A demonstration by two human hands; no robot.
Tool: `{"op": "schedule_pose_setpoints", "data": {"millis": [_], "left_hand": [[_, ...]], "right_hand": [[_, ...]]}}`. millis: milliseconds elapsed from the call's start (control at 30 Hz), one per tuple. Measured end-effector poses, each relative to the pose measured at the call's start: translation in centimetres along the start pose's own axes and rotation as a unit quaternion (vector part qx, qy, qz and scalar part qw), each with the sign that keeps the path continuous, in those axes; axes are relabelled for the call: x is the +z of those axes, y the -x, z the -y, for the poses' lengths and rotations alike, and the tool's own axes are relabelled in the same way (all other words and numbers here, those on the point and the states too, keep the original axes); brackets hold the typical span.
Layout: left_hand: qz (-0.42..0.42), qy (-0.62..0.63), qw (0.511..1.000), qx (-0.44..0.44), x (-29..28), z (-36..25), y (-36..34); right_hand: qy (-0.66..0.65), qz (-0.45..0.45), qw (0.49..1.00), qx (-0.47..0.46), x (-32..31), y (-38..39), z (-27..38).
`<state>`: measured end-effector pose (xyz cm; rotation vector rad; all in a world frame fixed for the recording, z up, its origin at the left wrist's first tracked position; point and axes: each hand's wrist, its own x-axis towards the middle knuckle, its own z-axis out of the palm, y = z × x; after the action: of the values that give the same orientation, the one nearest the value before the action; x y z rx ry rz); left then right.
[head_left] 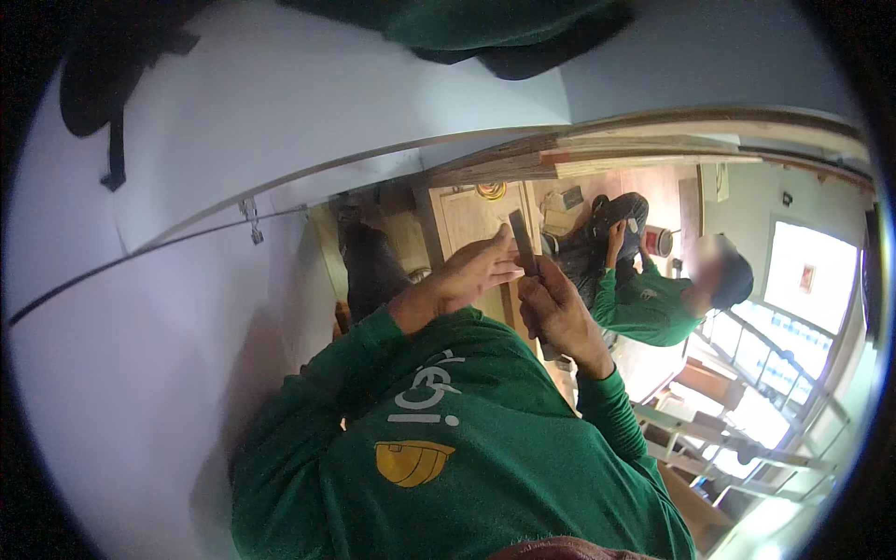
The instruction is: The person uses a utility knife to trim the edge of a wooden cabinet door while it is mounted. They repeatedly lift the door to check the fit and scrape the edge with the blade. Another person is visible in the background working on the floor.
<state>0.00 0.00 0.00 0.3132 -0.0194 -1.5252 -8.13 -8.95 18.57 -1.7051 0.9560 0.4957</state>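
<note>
My right hand (558, 303) is closed round a dark, narrow flat bar (523, 241), whose upper end sticks out above the fingers. Its exact kind cannot be made out. The fingers of my left hand (474, 273) are stretched out, with their tips at the bar's left side; whether they touch it, I cannot tell. Both hands are raised in front of my chest, and green sleeves cover my forearms. Beneath them lies a pale wooden panel (457, 217), partly hidden by my hands.
A coil of yellow cord (491, 190) rests on the panel's far end. At the right a co-worker (653, 303) in green sits near a red bucket (659, 242). Long wooden boards (644, 152) run overhead across the far side. A ladder (761, 350) stands by the bright window, and a white wall (121, 373) fills the left.
</note>
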Motion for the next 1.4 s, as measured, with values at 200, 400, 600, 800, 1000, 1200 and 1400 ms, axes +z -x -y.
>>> {"op": "schedule_pose_setpoints", "data": {"millis": [200, 400, 600, 800, 1000, 1200, 1400], "left_hand": [[-0.015, 0.156, 0.981, 0.112, 2.1, -5.1, 3.8], [-0.052, 0.248, 0.962, 0.104, 3.3, -6.3, 2.8], [-0.036, 0.272, 0.958, 0.078, 3.8, -5.8, 2.3], [-0.035, 0.251, 0.963, 0.096, 3.5, -5.4, 1.8], [-0.077, 0.255, 0.959, 0.096, 4.1, -5.9, 1.6], [-0.107, 0.242, 0.962, 0.074, 5.1, -7.1, 2.0], [-0.11, 0.235, 0.961, 0.094, 4.9, -7.1, 1.9]], "right_hand": [[-0.128, 0.019, 0.991, -0.013, 5.3, -2.2, 4.1], [-0.305, -0.013, 0.952, 0.032, 5.6, -2.1, 5.5], [-0.155, -0.089, 0.984, -0.022, 6.8, -3.2, 6.5], [-0.149, -0.063, 0.987, -0.004, 5.8, -3.6, 6.2], [-0.137, -0.07, 0.988, -0.012, 5.9, -4.3, 6.7], [-0.112, -0.062, 0.991, -0.034, 5.8, -5.1, 6.7], [-0.172, -0.057, 0.983, 0.017, 5.7, -3.6, 7.7]]}}
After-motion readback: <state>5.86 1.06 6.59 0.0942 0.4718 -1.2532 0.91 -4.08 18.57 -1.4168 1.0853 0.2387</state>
